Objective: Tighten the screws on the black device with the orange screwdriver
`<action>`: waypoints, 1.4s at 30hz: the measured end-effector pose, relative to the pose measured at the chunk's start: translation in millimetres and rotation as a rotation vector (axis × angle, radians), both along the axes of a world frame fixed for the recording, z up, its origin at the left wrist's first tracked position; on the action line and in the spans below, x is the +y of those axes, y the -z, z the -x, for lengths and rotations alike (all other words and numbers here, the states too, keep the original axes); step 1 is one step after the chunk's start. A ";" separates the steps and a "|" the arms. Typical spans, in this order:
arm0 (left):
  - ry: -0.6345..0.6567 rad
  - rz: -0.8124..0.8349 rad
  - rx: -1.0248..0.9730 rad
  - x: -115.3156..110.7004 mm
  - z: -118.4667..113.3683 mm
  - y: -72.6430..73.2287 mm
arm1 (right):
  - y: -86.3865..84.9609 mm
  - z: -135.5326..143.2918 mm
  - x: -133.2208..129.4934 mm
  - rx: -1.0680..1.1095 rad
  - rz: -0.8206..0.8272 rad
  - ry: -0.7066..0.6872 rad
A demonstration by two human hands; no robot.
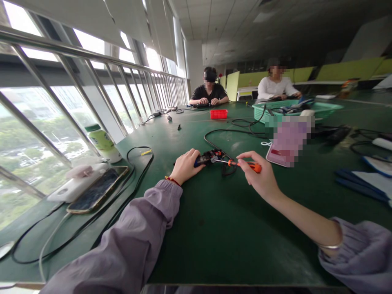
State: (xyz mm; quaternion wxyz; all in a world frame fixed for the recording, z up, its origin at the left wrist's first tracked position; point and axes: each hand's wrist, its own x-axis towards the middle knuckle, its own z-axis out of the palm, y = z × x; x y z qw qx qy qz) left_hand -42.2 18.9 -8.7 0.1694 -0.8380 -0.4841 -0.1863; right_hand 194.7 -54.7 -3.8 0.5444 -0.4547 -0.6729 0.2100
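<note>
On the green table, my left hand is closed around the end of a small dark device with a blue edge. Its far end looks opened up, with red and black parts showing, though the details are too small to make out. An orange-and-black screwdriver lies in the grip of my right hand, its metal shaft pointing left. The shaft's tip reaches the opened end of the device; whether it sits in a screw cannot be seen. A black cable runs behind the device.
A pink-screened phone stands propped near a green basket of tools and cables. A red box sits farther back. Left are a bottle, another phone and loose cables. Gloves lie right. Two people sit across.
</note>
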 end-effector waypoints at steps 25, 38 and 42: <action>0.002 0.033 -0.017 -1.5 -0.7 -2.1 | -2.4 2.5 -1.2 -0.012 -0.212 -0.008; -0.009 0.033 -0.002 -1.8 -0.5 -1.9 | -2.3 2.7 -1.2 -0.032 -0.205 -0.022; 0.003 0.047 -0.018 -1.5 -0.2 -1.9 | -4.2 2.5 -4.0 -0.048 -0.013 -0.012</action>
